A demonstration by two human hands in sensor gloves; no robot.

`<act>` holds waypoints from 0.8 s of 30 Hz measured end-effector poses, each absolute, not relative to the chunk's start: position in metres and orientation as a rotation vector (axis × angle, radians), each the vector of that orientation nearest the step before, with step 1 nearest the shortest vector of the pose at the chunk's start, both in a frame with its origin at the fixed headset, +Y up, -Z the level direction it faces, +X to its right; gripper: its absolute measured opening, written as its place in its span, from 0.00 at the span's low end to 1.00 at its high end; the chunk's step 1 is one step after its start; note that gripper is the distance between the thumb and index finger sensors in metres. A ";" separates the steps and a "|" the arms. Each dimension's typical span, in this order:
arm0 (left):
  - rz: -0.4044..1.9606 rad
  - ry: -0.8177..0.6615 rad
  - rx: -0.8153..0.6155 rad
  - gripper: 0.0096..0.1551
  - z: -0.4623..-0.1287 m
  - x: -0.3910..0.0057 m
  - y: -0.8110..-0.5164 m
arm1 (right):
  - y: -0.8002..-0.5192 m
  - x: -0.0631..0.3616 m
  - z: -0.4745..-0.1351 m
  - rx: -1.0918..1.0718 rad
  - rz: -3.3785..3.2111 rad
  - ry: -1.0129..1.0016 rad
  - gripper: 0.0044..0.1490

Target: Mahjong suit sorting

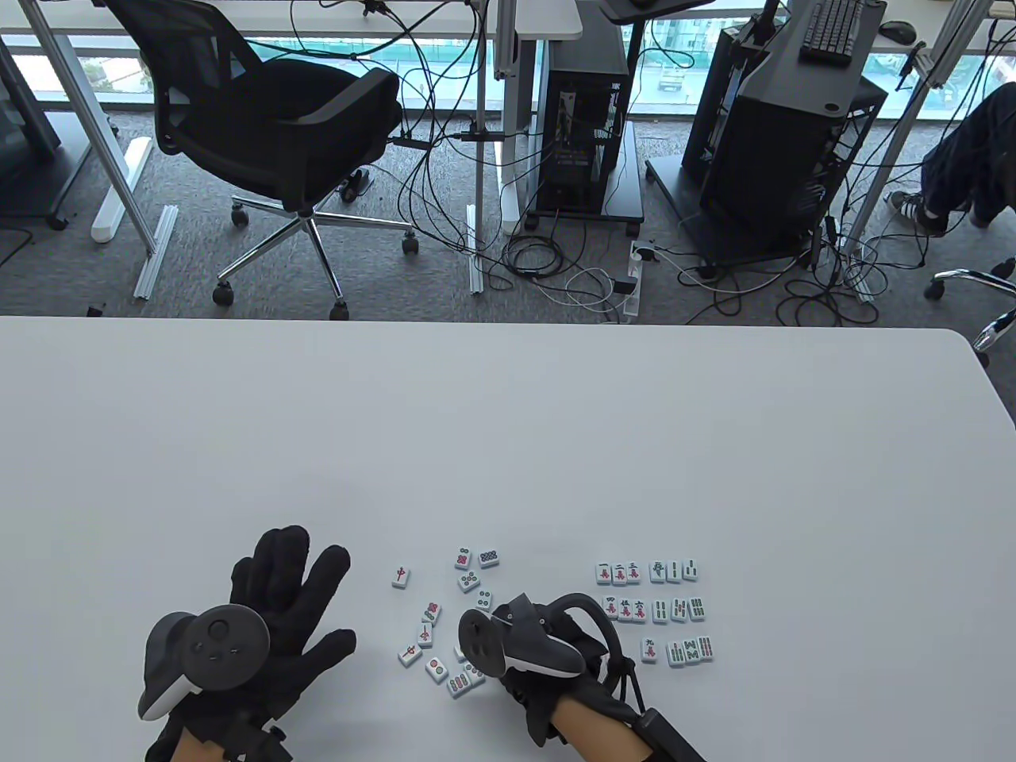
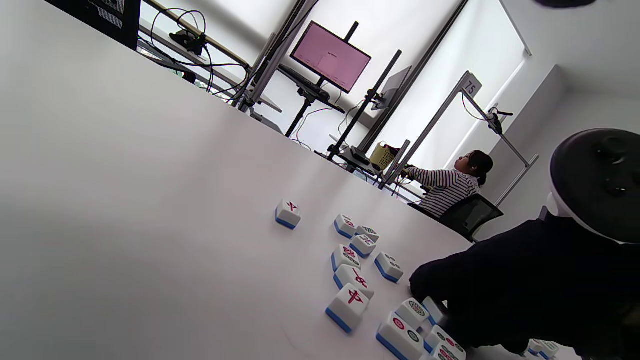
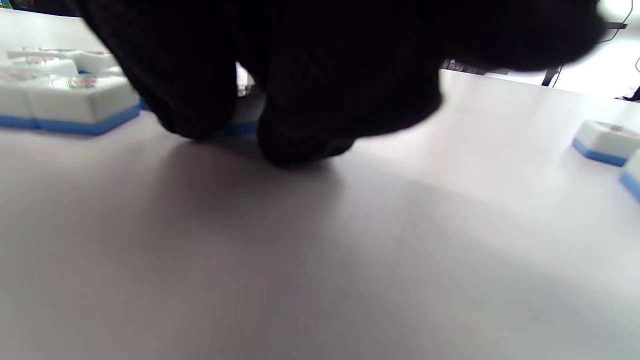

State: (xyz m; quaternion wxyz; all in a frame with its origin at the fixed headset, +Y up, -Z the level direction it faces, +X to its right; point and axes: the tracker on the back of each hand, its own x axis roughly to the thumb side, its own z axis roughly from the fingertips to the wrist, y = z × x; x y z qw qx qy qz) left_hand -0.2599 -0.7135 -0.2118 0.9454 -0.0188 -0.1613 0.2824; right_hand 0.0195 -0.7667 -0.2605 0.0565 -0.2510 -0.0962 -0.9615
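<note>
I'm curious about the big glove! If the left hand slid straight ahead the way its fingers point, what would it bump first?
Probably nothing: the left hand points up and slightly right across bare table; the red-character tile lies off to its right.

I count two gloved hands, the left hand [image 1: 290, 591] and the right hand [image 1: 540, 647]; in the sorted block [image 1: 653, 611] I see eighteen tiles in three rows; in the loose group [image 1: 444, 615] about twelve tiles, some hidden; one office chair [image 1: 270, 135] behind.
</note>
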 end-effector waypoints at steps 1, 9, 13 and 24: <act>0.576 -0.329 -0.038 0.49 -0.212 -0.260 -0.713 | -0.767 0.019 -0.262 -0.762 -2.928 -0.291 0.37; 0.579 -0.335 -0.032 0.49 -0.212 -0.260 -0.713 | -0.740 0.056 -0.263 -0.820 -3.022 -0.169 0.37; 0.572 -0.336 -0.036 0.49 -0.211 -0.259 -0.714 | -0.717 0.093 -0.260 -0.822 -3.036 -0.146 0.37; 0.560 -0.329 -0.046 0.49 -0.212 -0.259 -0.715 | -0.743 0.172 -0.245 -0.606 -2.960 -0.261 0.36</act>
